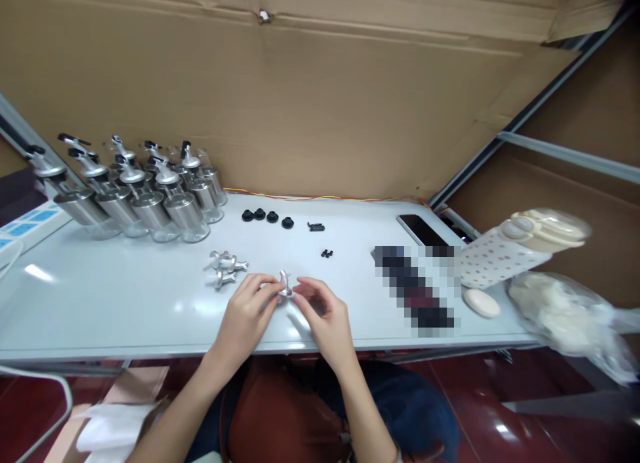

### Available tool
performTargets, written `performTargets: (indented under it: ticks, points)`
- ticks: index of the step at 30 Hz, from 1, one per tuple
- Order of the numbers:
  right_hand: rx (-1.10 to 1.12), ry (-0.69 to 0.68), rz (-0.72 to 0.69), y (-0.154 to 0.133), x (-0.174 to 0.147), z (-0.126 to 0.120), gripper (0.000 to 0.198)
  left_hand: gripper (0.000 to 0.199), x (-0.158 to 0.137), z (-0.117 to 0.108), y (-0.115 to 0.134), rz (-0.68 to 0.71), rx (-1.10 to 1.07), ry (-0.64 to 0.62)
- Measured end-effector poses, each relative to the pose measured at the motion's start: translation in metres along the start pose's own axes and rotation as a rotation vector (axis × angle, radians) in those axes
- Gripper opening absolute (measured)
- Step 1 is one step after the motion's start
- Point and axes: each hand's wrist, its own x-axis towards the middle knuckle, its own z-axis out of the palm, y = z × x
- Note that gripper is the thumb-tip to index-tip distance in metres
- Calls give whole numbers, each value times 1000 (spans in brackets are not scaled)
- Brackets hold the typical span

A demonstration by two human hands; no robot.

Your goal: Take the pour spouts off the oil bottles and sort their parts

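Close to the table's front edge, a silver pourer spout (285,284) stands upright between my two hands. My left hand (250,306) pinches it from the left with thumb and fingertips. From the other side, the thumb and fingers of my right hand (325,313) close in at its base and appear to grip it too. More silver pourer spouts (227,268) lie in a small group left of my hands. Beyond them sit several black rubber stoppers (273,217), a little pile of black levers (316,227) and some tiny black parts (327,253).
Glass bottles with steel sleeves and pourers (150,209) crowd the table's back left, beside a power strip (30,233). A phone (424,231), a dotted drink bottle (510,253), a white oval object (481,303) and a plastic bag (565,313) occupy the right. Cardboard (320,109) walls the back.
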Motion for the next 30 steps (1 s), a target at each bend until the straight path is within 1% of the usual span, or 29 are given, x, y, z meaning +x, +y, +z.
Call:
performTargets:
  ticks: [3, 6, 10, 12, 15, 18, 20, 23, 27, 28, 30]
  points:
    - [-36, -15, -24, 0, 1, 0, 15, 16, 0, 4, 3, -20, -101, -8]
    - [-45, -24, -32, -1, 0, 0, 13, 16, 1, 1, 6, -27, -176, -37]
    - [-44, -35, -15, -4, -1, 0, 10, 21, 0, -1, 8, -69, -247, -78]
    - [-49, -19, -7, -4, -2, 0, 9, 27, -1, -1, 8, -122, -261, -88]
    - [-48, 6, 6, -1, -3, -1, 10, 37, -1, 1, 5, -249, -278, -135]
    - [-30, -3, 16, 1, -2, -1, 11, 31, -1, 2, 4, -314, -338, -208]
    - [-34, -11, 15, 1, -2, -1, 10, 28, -1, 1, 4, -313, -358, -228]
    - [-73, -33, -18, -2, -1, 0, 8, 30, -1, 0, 4, -299, -343, -190]
    - [-123, -58, -66, -5, -1, 0, 7, 46, -3, -2, 5, -298, -386, -158]
    - [-133, -63, -72, -5, -1, 0, 8, 46, -3, -3, 6, -284, -405, -162]
    - [-150, -72, -81, -5, -1, 0, 8, 36, -3, -3, 6, -231, -422, -166]
